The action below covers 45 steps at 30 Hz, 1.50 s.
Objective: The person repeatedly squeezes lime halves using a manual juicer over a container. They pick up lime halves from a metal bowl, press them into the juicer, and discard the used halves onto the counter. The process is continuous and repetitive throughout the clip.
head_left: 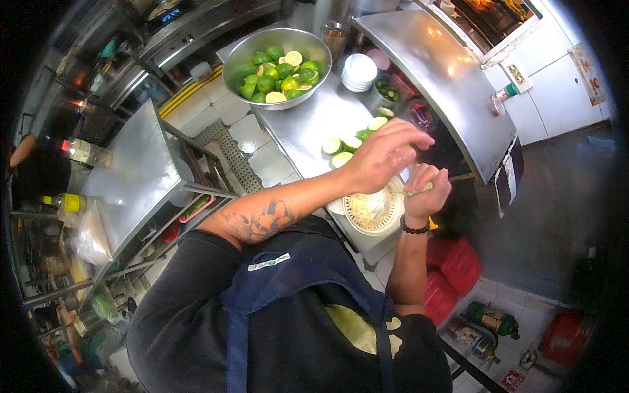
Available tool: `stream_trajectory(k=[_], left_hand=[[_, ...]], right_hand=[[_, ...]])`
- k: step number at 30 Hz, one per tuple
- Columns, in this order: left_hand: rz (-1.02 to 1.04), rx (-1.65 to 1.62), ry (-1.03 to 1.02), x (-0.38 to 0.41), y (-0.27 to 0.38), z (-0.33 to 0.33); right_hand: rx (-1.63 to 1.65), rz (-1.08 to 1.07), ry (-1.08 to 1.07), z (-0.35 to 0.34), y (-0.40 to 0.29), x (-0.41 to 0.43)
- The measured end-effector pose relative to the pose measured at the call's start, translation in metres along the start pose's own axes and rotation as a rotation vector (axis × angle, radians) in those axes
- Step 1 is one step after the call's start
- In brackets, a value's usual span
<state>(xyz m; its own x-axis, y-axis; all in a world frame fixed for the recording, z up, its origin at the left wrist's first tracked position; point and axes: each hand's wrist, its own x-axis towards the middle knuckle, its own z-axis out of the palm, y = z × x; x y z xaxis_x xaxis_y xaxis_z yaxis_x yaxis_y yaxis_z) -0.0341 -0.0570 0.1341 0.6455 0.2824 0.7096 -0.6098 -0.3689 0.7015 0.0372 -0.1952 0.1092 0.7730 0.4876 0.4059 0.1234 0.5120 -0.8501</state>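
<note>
My right hand point(426, 191), with a dark bead bracelet at the wrist, is closed around a pale green squeezed lime rind point(416, 189). It is held just right of the citrus juicer point(373, 211), whose ribbed cone and strainer are covered with pulp. Over the juicer's far side, my left hand point(388, 159) is raised with its fingers loosely bent and its thumb apart. I see nothing held in it, though its palm is partly hidden. Beyond this hand, several cut lime halves point(342, 158) lie on the steel counter point(314, 127).
A large steel bowl point(228, 73) of limes stands at the counter's far left. Stacked white bowls point(359, 71) and a container of small green fruit point(387, 93) sit beneath a raised steel shelf point(432, 59). Left is another steel table point(132, 167); red containers point(452, 265) stand right.
</note>
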Motion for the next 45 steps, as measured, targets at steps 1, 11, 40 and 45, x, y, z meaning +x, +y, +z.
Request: stream_trajectory(k=[1, 11, 40, 45], left_hand=[[-0.007, 0.014, 0.01, 0.003, -0.001, -0.003], [-0.445, 0.122, 0.304, -0.051, -0.043, -0.043], [-0.638, 0.913, -0.21, -0.122, -0.135, -0.069], [-0.692, 0.905, -0.101, -0.112, -0.161, -0.086]], right_hand=[[0.002, -0.01, -0.014, -0.001, -0.001, 0.0], [0.03, -0.184, -0.119, -0.001, -0.021, 0.001], [-1.26, 0.025, -1.132, -0.01, 0.113, 0.091], [-1.512, 0.009, -1.381, 0.01, 0.146, 0.104]])
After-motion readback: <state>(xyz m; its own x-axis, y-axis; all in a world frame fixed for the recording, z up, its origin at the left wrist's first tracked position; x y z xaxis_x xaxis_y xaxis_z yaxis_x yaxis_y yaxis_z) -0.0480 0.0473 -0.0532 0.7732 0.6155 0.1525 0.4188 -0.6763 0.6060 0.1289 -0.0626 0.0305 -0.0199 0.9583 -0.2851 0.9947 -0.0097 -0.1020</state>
